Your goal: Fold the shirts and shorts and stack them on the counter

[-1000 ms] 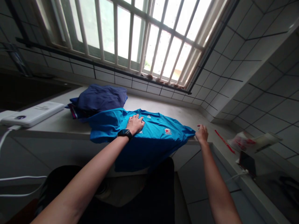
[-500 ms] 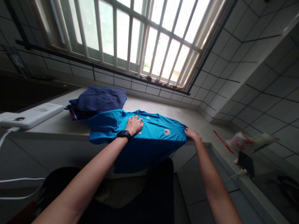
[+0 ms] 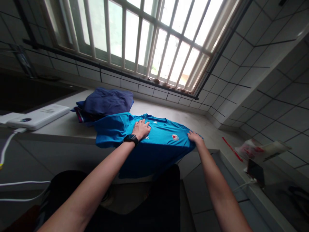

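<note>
A blue T-shirt (image 3: 159,132) with a red star badge lies front up over the counter's front edge, its lower part hanging down. My left hand (image 3: 142,129), with a black watch on the wrist, rests flat on the shirt's chest just below the collar, fingers spread. At the shirt's right side, by the sleeve, my right hand (image 3: 195,136) lies on the cloth with its fingers stretched toward the badge. Its thumb is hard to make out.
Dark blue folded clothes (image 3: 108,101) lie behind the shirt's left side. A white power bank (image 3: 41,117) with a cable sits on the left of the counter (image 3: 70,130). To the right are a red strip (image 3: 232,149), a plastic bag (image 3: 248,148) and a phone (image 3: 256,170).
My right hand has gone from holding the sleeve's edge to lying on top of the shirt, a little further in. The left hand stays in place on the chest.
</note>
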{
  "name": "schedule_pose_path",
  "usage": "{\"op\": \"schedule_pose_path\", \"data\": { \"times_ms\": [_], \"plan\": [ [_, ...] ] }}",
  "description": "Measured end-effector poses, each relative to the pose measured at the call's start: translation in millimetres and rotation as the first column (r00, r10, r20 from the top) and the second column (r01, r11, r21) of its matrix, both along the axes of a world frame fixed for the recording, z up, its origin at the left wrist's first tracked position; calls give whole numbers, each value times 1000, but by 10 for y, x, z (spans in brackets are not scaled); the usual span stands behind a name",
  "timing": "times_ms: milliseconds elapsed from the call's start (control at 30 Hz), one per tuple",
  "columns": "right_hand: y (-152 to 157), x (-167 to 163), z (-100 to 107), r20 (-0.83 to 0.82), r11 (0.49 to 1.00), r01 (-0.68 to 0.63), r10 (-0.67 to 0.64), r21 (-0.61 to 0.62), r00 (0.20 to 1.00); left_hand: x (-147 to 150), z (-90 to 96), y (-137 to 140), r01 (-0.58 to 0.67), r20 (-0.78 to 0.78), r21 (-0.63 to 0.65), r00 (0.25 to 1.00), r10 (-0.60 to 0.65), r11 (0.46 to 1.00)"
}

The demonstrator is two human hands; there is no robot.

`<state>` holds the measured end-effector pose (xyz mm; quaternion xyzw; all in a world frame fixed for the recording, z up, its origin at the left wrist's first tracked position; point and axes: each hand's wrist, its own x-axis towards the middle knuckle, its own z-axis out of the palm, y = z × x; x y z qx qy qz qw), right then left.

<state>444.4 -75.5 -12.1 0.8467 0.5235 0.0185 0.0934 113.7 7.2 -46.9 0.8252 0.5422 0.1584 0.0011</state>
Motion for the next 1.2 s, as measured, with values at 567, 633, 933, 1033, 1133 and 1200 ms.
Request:
{"op": "schedule_pose_path", "data": {
  "times_ms": [567, 633, 933, 1033, 1133, 1200],
  "plan": [
    [613, -1458, -390, -168, 901, -267, 339, 342, 926, 0, -56, -12, -5, -24, 12, 1000, 5, 1000],
    [624, -1435, -436, -182, 900, -264, 341, 348, 922, 2, -51, -18, -11, -36, 9, 999, 11, 1000],
    [591, -1473, -409, -201, 917, -216, 293, 334, 935, 10, -45, -29, -34, -71, 33, 997, 37, 999],
    [578, -1480, -399, -215, 919, -219, 298, 328, 930, 4, -44, -28, -27, -76, 29, 997, 29, 999],
    [579, -1477, -398, -217, 918, -225, 304, 327, 927, -4, -41, -23, -26, -54, 11, 998, 27, 1000],
    [586, -1473, -403, -220, 918, -223, 304, 328, 927, -5, -40, -18, -20, -37, 12, 999, 20, 1000]
  ]
}}
